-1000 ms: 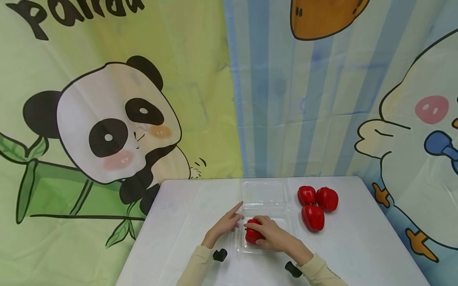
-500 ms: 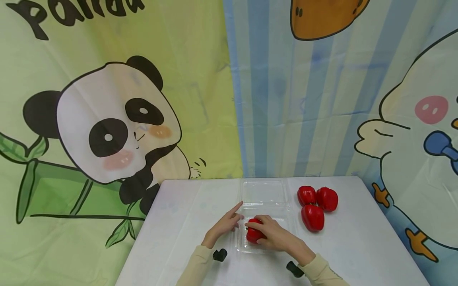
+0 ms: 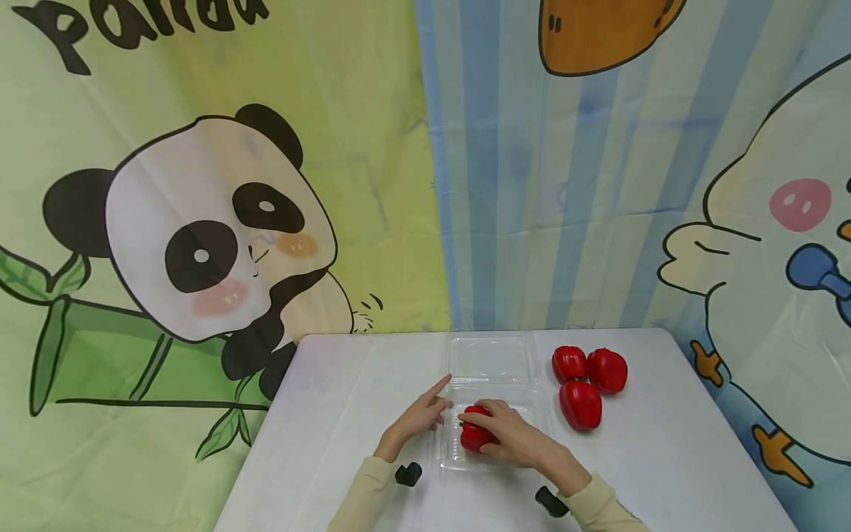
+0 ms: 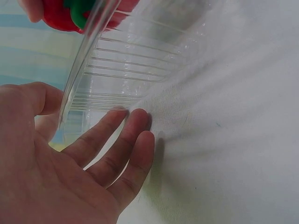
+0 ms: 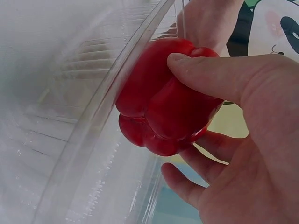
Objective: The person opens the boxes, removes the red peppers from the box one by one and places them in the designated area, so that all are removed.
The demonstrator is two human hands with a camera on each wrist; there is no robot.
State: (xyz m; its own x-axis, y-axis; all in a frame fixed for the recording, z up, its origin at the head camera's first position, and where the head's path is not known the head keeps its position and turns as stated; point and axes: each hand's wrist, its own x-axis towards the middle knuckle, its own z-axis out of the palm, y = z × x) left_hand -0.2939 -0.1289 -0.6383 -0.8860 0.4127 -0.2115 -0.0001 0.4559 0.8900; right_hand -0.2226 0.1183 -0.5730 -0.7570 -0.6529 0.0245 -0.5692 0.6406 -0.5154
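My right hand [image 3: 512, 436] grips a red bell pepper [image 5: 173, 98], thumb on one side and fingers round the other. The pepper is over the near half of an opened clear plastic container [image 3: 459, 464], right at its rim in the right wrist view. Its green stem [image 4: 78, 14] points toward my left hand [image 3: 419, 417]. That hand holds the container's left side: its thumb is at the rim, the index finger extends along the edge, and the other fingertips [image 4: 142, 140] lie low against the ribbed outer wall.
Three more red bell peppers [image 3: 581, 406] are grouped on the white table [image 3: 638, 458] to the right of the container. The clear lid [image 3: 490, 358] lies folded back toward the far edge. A printed cloth backdrop [image 3: 372, 185] hangs behind the table.
My right hand and the bell pepper have shifted slightly to the right over the container. The left hand, the container and the three other peppers have stayed in place.
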